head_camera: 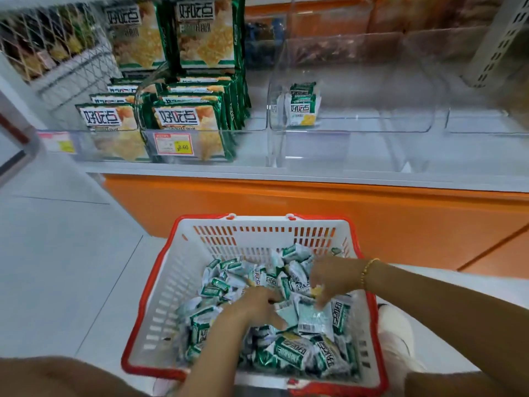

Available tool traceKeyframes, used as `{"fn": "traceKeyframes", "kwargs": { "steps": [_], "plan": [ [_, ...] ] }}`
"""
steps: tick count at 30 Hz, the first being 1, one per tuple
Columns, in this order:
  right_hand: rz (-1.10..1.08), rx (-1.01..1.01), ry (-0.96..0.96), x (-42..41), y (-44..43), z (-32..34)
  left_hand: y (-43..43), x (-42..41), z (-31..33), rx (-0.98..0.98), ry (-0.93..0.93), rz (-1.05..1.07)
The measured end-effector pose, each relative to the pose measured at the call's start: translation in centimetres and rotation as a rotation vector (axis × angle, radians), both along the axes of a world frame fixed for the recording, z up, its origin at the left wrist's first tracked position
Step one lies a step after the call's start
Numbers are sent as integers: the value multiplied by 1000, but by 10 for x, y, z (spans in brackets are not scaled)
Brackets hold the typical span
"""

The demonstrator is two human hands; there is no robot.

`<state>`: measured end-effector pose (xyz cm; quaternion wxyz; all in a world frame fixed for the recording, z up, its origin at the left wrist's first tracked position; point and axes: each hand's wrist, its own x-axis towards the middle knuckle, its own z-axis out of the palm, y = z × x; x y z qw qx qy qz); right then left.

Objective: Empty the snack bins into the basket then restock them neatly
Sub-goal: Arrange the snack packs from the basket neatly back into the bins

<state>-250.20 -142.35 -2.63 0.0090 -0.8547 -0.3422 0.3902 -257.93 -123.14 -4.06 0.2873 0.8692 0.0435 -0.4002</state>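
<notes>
Both hands are down in the red-rimmed basket, which sits on the floor in front of the orange shelf unit. The left hand lies on the heap of small green-and-white snack packets with its fingers curled into them, seemingly gathering a few; motion blur hides the exact grip. The right hand pinches at packets near the far side of the pile, though whether it has one firmly held is hard to tell.

Up on the shelf, the clear snack bin holds only a couple of packets standing upright at its back left, so restocking looks to be barely begun. The large biscuit bags to the left stand apart from this job.

To do this step well, the person would best collect packets into a small aligned stack, all faces the same way and upright, rather than grabbing a loose fistful. Placing each stack tight against the packets already standing would build neat rows from the back forward, and a gentle grip avoids crushing the contents.
</notes>
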Motion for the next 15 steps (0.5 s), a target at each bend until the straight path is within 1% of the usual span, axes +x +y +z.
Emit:
{"fn": "traceKeyframes", "kwargs": {
  "steps": [3, 5, 8, 11, 13, 15],
  "plan": [
    [115, -14, -20, -17, 6, -19, 0, -4, 2, -11, -44, 36],
    [160, -24, -68, -22, 10, -22, 4, -6, 4, -59, -83, 128],
    [148, -44, -81, -22, 15, -19, 12, -5, 8, -129, -235, 256],
    [72, -28, 29, -20, 19, -14, 22, -1, 15, -196, -356, 348],
    [-13, 45, 94, -14, 21, -4, 26, 3, 22, -206, -454, 406],
    [-156, 133, 73, 1, 21, 10, 28, 8, 29, -170, -611, 438]
  ]
}}
